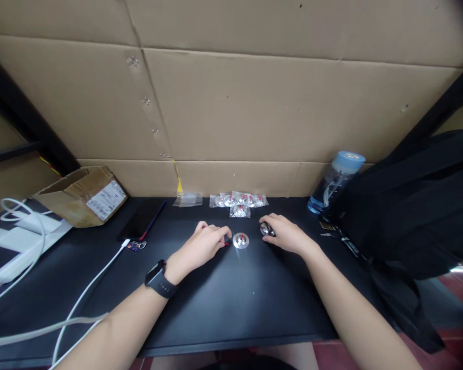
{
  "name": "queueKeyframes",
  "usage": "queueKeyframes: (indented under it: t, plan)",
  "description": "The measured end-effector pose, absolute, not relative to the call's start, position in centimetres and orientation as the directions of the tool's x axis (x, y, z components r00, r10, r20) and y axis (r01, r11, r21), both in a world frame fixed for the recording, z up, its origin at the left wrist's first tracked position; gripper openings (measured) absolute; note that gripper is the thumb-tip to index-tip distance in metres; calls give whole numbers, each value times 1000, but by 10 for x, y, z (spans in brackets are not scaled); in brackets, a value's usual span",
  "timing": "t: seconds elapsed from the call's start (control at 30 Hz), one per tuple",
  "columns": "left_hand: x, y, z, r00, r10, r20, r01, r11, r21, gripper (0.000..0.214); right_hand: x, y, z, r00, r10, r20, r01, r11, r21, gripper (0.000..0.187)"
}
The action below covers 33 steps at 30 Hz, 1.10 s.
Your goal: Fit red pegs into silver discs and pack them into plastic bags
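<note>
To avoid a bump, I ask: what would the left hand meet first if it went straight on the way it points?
The left hand would probably meet the silver disc just to its right; depth is unclear, so it might pass above.

A creased cardboard wall (231, 108) backs the black table (250, 313) above red flooring (332, 355).

A shiny round metal disc (241, 240), red at its middle, lies flat on the bench (235, 308). A darker round piece (267, 229) sits partly covered by the right hand (286, 234); a small dark-and-red piece (227, 239) shows at the left hand (208, 242).
</note>
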State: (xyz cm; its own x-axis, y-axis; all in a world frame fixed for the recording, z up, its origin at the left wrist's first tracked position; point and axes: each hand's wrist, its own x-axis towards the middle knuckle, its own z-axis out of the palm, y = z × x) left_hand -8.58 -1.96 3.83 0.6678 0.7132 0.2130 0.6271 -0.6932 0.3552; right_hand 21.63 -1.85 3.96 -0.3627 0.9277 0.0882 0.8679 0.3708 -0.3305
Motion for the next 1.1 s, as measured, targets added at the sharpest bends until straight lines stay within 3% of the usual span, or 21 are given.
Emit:
queueKeyframes:
  t: [0.13, 0.43, 0.73, 1.1]
  plan:
    - [-80, -20, 44, 652, 700, 292, 592, -711, 380, 22, 216, -15, 36, -367, 927, 76, 866, 371, -336, 32]
    - [-78, -18, 42, 547, 705, 452, 513, -709, 485, 23, 217, -12, 44, -374, 922, 103, 845, 384, -373, 26]
    - [-75, -19, 42, 465, 687, 558, 540, -720, 436, 24, 191, -21, 53, -375, 845, 381, 580, 535, -614, 25]
    - [-67, -27, 50, 349, 721, 599, 490, -685, 539, 21, 152, -44, 55, -293, 751, 591, 342, 660, -669, 36]
